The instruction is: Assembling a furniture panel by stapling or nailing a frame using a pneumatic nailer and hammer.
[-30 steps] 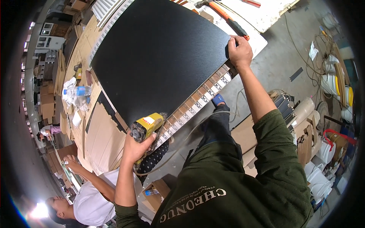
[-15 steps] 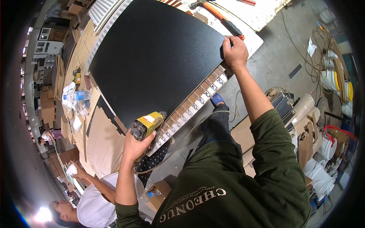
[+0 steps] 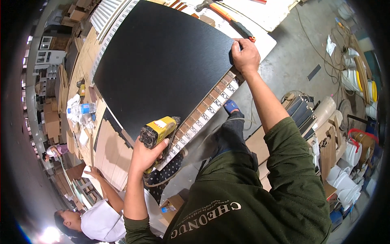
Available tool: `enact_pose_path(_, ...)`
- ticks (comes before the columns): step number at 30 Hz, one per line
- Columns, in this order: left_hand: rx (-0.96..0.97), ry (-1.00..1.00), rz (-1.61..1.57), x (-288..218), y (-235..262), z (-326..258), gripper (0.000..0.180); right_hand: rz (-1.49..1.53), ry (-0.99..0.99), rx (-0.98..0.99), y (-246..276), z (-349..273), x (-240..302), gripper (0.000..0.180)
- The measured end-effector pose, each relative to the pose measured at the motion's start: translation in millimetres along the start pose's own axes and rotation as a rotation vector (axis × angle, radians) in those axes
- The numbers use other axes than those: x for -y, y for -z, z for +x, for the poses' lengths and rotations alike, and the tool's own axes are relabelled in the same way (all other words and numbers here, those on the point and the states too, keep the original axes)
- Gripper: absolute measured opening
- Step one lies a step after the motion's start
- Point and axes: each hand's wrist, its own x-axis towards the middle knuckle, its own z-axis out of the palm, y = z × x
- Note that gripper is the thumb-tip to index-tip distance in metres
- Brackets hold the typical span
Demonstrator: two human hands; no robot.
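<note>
A large black panel (image 3: 162, 61) lies flat on a workbench, with a strip of patterned brown and white trim (image 3: 203, 112) along its near edge. My left hand (image 3: 144, 156) grips a yellow power tool (image 3: 156, 132) whose nose rests at the panel's near left corner. My right hand (image 3: 245, 55) presses down on the panel's near right corner, fingers curled over the edge. Both forearms come up from my dark green sleeves.
An orange-handled hammer (image 3: 227, 16) lies beyond my right hand. Plastic water bottles (image 3: 83, 110) stand at the left of the bench. Another person in white (image 3: 101, 211) leans in at the lower left. Cardboard, rolls and buckets (image 3: 357, 81) crowd the floor on the right.
The view has shifted slightly; my right hand stays on the panel's corner and my left hand keeps the yellow tool at the near edge, barely moved.
</note>
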Motion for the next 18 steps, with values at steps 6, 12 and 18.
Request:
enact_pose_path(6,0.013,0.001,0.010,1.1,-1.5,6.1,0.027,0.020,0.021,-0.028,-3.0,1.0,-2.9,0.024)
enact_pose_path(12,-0.026,-0.037,0.081,2.4,-0.6,5.4,0.028,0.021,0.030,-0.049,2.6,-3.9,7.7,0.022)
enact_pose_path(18,-0.010,-0.043,-0.021,2.4,-5.3,5.9,0.027,0.026,0.081,-0.073,6.4,-4.8,13.2,0.018)
